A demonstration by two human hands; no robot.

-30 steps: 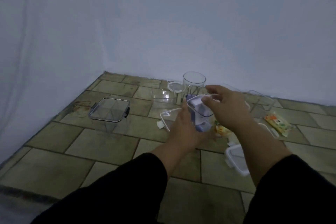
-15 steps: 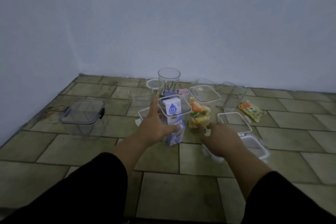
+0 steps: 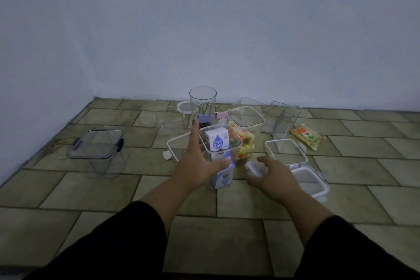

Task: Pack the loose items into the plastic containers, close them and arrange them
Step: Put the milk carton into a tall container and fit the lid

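Observation:
A tall clear container (image 3: 234,146) stands on the tiled floor at the middle, open on top, with white and blue boxes (image 3: 218,141) inside it. My left hand (image 3: 197,161) grips that container from the left, thumb across its front. Just to its right, my right hand (image 3: 270,171) holds the corner of a white-rimmed lid (image 3: 251,167) that lies low on the floor. A bag of coloured sweets (image 3: 244,142) lies behind the container.
A closed dark-rimmed container (image 3: 96,144) stands at the left. Behind are a round clear jar (image 3: 202,100), a round lid (image 3: 185,107), several open clear containers (image 3: 281,118) and loose lids (image 3: 285,151). A snack packet (image 3: 306,135) lies at the right.
My right hand has left the top of the tall container and dropped to the floor on its right, onto a lid. The view has swung right and back.

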